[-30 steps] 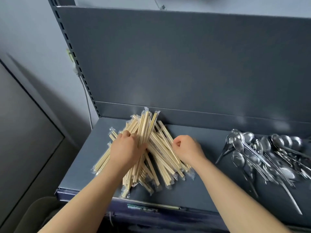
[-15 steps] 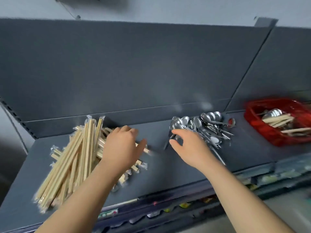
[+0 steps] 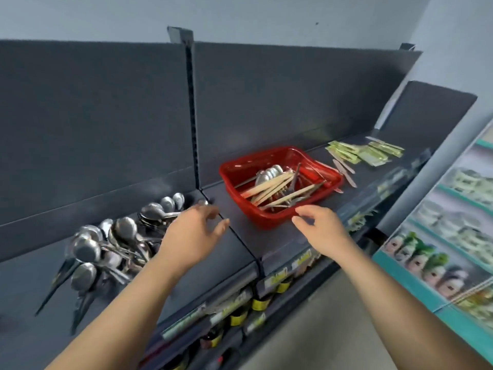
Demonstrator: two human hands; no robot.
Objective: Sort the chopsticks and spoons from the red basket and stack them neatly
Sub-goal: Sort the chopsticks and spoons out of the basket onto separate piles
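Note:
A red basket (image 3: 234, 172) stands on the dark grey shelf (image 3: 240, 244), right of the shelf's joint. Inside it lie several wrapped wooden chopsticks (image 3: 269, 186) and a few metal spoons (image 3: 268, 173). A heap of metal spoons (image 3: 114, 244) rests on the shelf at the left. My left hand (image 3: 194, 236) hovers over the shelf between the spoon heap and the basket, fingers apart and holding nothing. My right hand (image 3: 320, 228) is just in front of the basket's near rim, fingers spread and empty. The chopstick pile is out of frame.
Green-wrapped packets (image 3: 360, 153) and a few flat sticks (image 3: 344, 168) lie on the shelf right of the basket. A lower shelf with bottles and price tags (image 3: 234, 313) runs below. A stocked display (image 3: 448, 236) stands at the right.
The view has swung right, from the chopstick pile past the spoons to the red basket. Both hands left the chopsticks and moved right, now empty near the basket.

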